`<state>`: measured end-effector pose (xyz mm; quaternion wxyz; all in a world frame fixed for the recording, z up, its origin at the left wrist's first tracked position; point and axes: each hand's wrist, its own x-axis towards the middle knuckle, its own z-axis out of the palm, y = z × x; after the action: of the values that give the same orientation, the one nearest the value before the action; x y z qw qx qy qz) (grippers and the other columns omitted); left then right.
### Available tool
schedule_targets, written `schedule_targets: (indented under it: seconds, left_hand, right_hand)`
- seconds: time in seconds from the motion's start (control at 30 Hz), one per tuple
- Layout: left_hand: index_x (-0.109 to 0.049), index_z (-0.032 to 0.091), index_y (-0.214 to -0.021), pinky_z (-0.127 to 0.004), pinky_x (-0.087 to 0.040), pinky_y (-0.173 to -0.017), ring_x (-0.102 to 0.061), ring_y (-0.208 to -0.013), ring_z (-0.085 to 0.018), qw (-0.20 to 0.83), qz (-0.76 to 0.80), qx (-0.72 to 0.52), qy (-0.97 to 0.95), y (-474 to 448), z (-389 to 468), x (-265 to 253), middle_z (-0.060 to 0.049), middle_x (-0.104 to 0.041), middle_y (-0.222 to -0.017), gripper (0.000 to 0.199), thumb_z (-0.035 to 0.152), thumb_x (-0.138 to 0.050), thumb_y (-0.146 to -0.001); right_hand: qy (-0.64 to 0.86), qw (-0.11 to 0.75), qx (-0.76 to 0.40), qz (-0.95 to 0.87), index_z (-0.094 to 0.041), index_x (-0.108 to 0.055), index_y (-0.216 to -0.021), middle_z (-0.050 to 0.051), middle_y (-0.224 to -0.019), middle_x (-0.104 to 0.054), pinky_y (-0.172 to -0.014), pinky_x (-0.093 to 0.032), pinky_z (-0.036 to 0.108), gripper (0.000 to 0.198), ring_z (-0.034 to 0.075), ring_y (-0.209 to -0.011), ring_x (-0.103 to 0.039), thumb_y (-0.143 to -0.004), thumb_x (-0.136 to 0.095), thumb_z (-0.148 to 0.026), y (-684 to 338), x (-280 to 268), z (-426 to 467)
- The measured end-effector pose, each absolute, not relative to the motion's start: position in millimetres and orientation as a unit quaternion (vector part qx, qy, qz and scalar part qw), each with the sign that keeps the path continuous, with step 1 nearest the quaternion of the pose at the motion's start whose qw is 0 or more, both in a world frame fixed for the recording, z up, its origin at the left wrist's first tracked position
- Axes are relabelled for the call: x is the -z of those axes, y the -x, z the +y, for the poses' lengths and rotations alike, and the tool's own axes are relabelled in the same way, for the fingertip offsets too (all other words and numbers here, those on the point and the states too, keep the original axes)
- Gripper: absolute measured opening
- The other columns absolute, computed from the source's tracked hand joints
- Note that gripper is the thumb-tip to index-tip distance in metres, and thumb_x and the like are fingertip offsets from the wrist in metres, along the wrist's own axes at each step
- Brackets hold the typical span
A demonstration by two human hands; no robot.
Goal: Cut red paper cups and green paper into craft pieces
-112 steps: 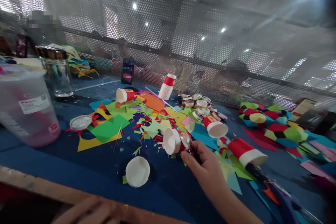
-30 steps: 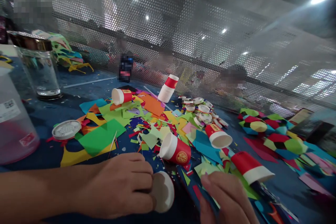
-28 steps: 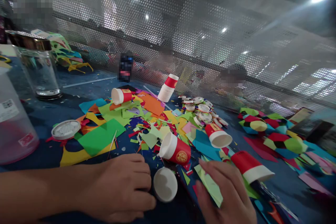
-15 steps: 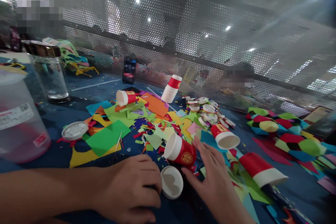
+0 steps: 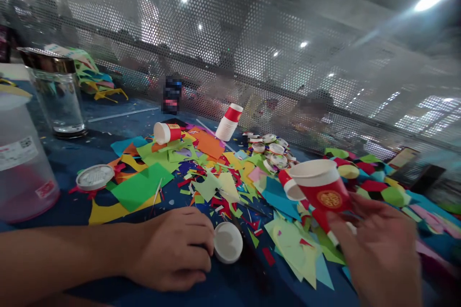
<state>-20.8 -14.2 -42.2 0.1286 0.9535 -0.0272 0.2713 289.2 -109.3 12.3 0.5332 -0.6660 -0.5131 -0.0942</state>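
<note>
My right hand [image 5: 382,235] grips a red and white paper cup [image 5: 320,187] with a gold emblem, held up over the scraps at the right with its rim facing left and up. My left hand [image 5: 176,249] rests on the table, fingers curled at the left edge of a round white cup bottom [image 5: 228,242]; the thumb is mostly hidden. Behind the held cup, another red cup [image 5: 290,186] lies on its side, partly covered. A further cup [image 5: 166,133] lies on the paper pile, and a tilted stack of cups [image 5: 229,122] stands farther back.
Coloured paper scraps [image 5: 140,187] spread over the blue table. Several round paper pieces [image 5: 277,153] are heaped near the perforated metal screen [image 5: 216,48]. A lidded glass [image 5: 59,96] and a translucent container [image 5: 25,163] stand left. Multicoloured paper shapes [image 5: 374,187] lie right.
My right hand has closed on the cup beside the cup bottom, lifted it and carried it right. My left hand stays by the white cup bottom. The view has shifted slightly.
</note>
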Motion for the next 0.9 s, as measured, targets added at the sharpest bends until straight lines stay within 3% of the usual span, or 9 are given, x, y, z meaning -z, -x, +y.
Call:
schedule_targets:
  seconds: [0.07,0.17,0.27,0.37,0.47,0.6,0.77,0.9]
  left_hand:
    - [-0.062,0.02,-0.094,-0.034,-0.047,-0.09,-0.063,-0.099,-0.019,0.123,-0.028,-0.276,-0.953,21.2,-13.8,43.0,-0.002,-0.07,-0.094,0.005,0.019,-0.061,-0.089]
    - [-0.062,0.02,-0.094,-0.034,-0.048,-0.091,-0.062,-0.1,-0.019,0.121,-0.032,-0.282,-0.951,21.8,-14.2,44.3,-0.002,-0.071,-0.094,0.005,0.019,-0.061,-0.089]
    - [-0.062,0.02,-0.093,-0.033,-0.048,-0.09,-0.063,-0.1,-0.019,0.117,-0.033,-0.284,-0.951,21.9,-14.3,45.3,-0.002,-0.071,-0.093,0.006,0.019,-0.062,-0.088]
    - [-0.062,0.019,-0.093,-0.033,-0.047,-0.091,-0.063,-0.1,-0.02,0.113,-0.037,-0.283,-0.952,22.2,-14.0,45.2,-0.002,-0.07,-0.093,0.005,0.018,-0.061,-0.088]
    - [-0.062,0.019,-0.093,-0.033,-0.047,-0.091,-0.063,-0.101,-0.02,0.109,-0.041,-0.275,-0.954,23.1,-14.1,43.7,-0.002,-0.07,-0.092,0.004,0.019,-0.061,-0.089]
    - [-0.062,0.019,-0.093,-0.034,-0.047,-0.089,-0.063,-0.099,-0.019,0.109,-0.035,-0.268,-0.957,22.5,-14.3,42.4,-0.001,-0.07,-0.09,0.004,0.018,-0.061,-0.089]
    - [-0.061,0.021,-0.093,-0.032,-0.048,-0.087,-0.063,-0.094,-0.018,0.153,-0.025,-0.285,-0.946,20.3,-12.3,44.7,0.0,-0.072,-0.088,0.008,0.016,-0.063,-0.086]
    - [-0.061,0.02,-0.091,-0.032,-0.048,-0.087,-0.064,-0.091,-0.018,0.143,-0.033,-0.285,-0.947,21.4,-11.4,47.0,-0.001,-0.071,-0.084,0.007,0.016,-0.063,-0.086]
  right_hand:
    - [0.658,0.608,0.079,-0.437,-0.025,-0.054,-0.102,0.013,-0.097,-0.064,-0.082,-0.056,0.06,0.041,0.04,-0.096,-0.068,-0.071,-0.076,-0.04,-296.8,-20.8,-114.9]
    - [0.685,0.602,0.083,-0.402,-0.03,-0.052,-0.112,0.012,-0.1,-0.064,-0.087,-0.052,0.064,0.052,0.042,-0.1,-0.066,-0.069,-0.078,-0.046,-307.4,-23.6,-118.5]
    - [0.727,0.504,0.089,-0.459,-0.027,-0.047,-0.132,0.02,-0.124,-0.061,-0.086,-0.054,0.062,0.068,0.044,-0.114,-0.06,-0.074,-0.07,-0.054,-319.4,-18.3,-115.3]
    - [0.752,0.342,0.104,-0.554,-0.022,-0.046,-0.14,0.02,-0.137,-0.057,-0.093,-0.051,0.061,0.071,0.042,-0.123,-0.055,-0.079,-0.06,-0.055,-327.0,-12.9,-106.3]
    - [0.77,0.187,0.104,-0.601,-0.014,-0.055,-0.133,0.021,-0.129,-0.064,-0.097,-0.048,0.06,0.065,0.042,-0.118,-0.059,-0.08,-0.053,-0.052,-327.2,-8.6,-96.6]
    - [0.79,0.096,0.152,-0.586,-0.011,-0.06,-0.125,0.021,-0.12,-0.068,-0.089,-0.053,0.054,0.058,0.041,-0.109,-0.064,-0.083,-0.05,-0.05,-322.3,-0.3,-94.9]
    - [0.816,0.058,0.237,-0.524,-0.009,-0.058,-0.125,0.025,-0.115,-0.065,-0.073,-0.056,0.056,0.059,0.044,-0.097,-0.067,-0.09,-0.042,-0.054,-317.9,7.3,-103.9]
    - [0.698,0.135,0.194,-0.676,-0.016,-0.062,-0.116,0.017,-0.11,-0.066,-0.077,-0.058,0.044,0.038,0.032,-0.101,-0.068,-0.093,-0.04,-0.036,-318.5,1.4,-100.7]
